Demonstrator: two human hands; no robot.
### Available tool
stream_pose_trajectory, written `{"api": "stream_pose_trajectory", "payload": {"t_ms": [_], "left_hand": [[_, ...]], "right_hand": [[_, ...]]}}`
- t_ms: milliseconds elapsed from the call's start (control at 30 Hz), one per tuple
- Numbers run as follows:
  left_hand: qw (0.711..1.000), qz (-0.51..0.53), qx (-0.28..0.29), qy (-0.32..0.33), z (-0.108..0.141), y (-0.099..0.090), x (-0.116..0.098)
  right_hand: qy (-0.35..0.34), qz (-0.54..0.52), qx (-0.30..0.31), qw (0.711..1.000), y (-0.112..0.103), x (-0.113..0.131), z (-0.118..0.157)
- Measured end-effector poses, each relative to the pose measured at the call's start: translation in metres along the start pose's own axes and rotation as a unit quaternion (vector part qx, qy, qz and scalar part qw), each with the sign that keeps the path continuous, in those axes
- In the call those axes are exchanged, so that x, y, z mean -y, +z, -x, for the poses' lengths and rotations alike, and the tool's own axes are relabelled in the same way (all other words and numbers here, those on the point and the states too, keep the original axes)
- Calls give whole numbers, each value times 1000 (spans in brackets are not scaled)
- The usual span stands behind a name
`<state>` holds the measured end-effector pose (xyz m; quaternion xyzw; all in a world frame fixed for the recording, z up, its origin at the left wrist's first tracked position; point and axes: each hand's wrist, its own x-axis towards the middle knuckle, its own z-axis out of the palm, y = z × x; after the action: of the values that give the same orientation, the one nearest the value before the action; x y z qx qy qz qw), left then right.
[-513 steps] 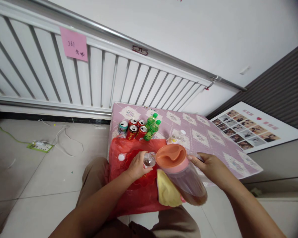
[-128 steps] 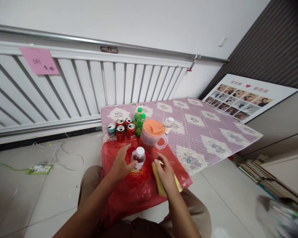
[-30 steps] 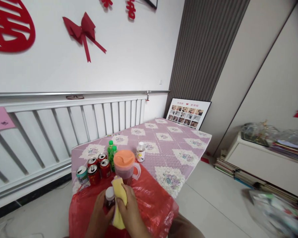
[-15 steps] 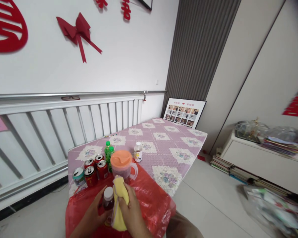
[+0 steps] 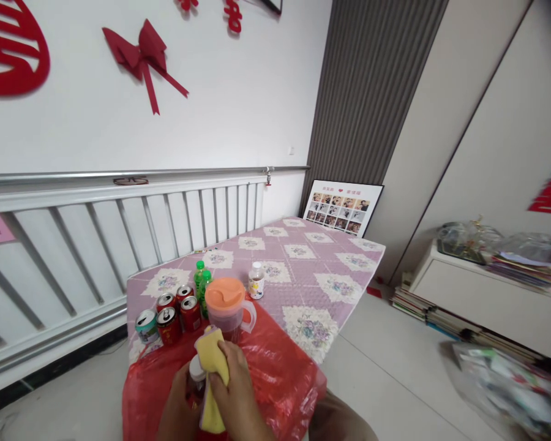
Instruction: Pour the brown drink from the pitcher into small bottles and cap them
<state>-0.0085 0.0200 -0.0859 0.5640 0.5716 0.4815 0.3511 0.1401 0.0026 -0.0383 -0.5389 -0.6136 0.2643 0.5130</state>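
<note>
My left hand (image 5: 180, 398) is closed around a dark bottle with a white cap (image 5: 197, 369), held over a red plastic bag (image 5: 284, 373). A folded yellow cloth (image 5: 213, 355) is gripped in my right hand (image 5: 235, 383), and it presses against the bottle's cap and side. Most of the bottle is covered by my fingers and the cloth. Just beyond stands a clear pitcher with an orange lid (image 5: 226, 297). To its left are several red drink cans (image 5: 169, 326), a teal can (image 5: 146, 324) and two green-capped bottles (image 5: 203, 288).
A white-capped bottle (image 5: 256, 282) stands right of the pitcher on the floral tablecloth (image 5: 298, 288). A white radiator (image 5: 119, 239) runs along the wall behind. At right are a white cabinet (image 5: 491, 300) and a plastic bag of papers (image 5: 509, 380) on the floor.
My right hand has shifted the yellow cloth leftward onto the bottle's cap and side. My left hand and the bottle have tilted and moved slightly. The cans and pitcher stay in place.
</note>
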Motion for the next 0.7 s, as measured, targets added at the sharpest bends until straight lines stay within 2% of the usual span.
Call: {"api": "stream_pose_trajectory", "payload": {"t_ms": [133,267,367,467,567,633,700], "left_hand": [[998,-30,-35,33,4,6,-2],[994,-77,-29,72,1,4,-6],[992,-93,19,88,-3,-2,-7],[990,-45,91,96,-7,-10,-4],[984,8,165,62,-9,-17,0],[983,17,180,38,-10,-18,3],[986,10,161,32,-10,-17,5]], "right_hand": [[-26,15,-9,1000,1,-9,2],[-20,15,-11,1000,-1,-12,2],[2,14,-1,1000,-3,-9,0],[18,13,2,1000,-5,-5,-1],[26,13,4,1000,-7,-3,-2],[34,17,11,999,-7,-3,-2],[37,23,15,999,-8,-3,-2]]}}
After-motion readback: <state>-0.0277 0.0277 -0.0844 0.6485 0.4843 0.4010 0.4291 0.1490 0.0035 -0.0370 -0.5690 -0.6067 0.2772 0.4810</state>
